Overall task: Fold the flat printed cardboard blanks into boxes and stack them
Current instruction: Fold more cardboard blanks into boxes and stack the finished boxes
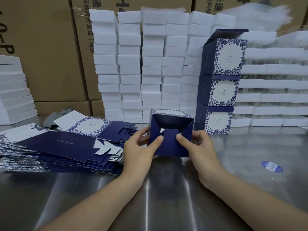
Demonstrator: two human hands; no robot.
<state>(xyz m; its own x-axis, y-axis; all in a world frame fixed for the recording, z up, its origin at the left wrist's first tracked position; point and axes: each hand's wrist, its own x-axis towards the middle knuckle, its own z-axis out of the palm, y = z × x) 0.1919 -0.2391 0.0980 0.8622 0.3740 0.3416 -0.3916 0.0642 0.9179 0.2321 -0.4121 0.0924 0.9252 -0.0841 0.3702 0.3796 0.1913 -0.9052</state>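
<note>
The half-folded navy printed cardboard box [168, 148] is pinched between left hand [138, 147] and right hand [200, 147], thumbs pressed on its flaps, seemingly to lock them.

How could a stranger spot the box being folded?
Find the wall of white foam blocks behind the steel table. Before it, between the pile of flat blanks and the stack of three boxes, lies one blue box. Only it is held by the left hand and right hand, flaps half closed.
</note>
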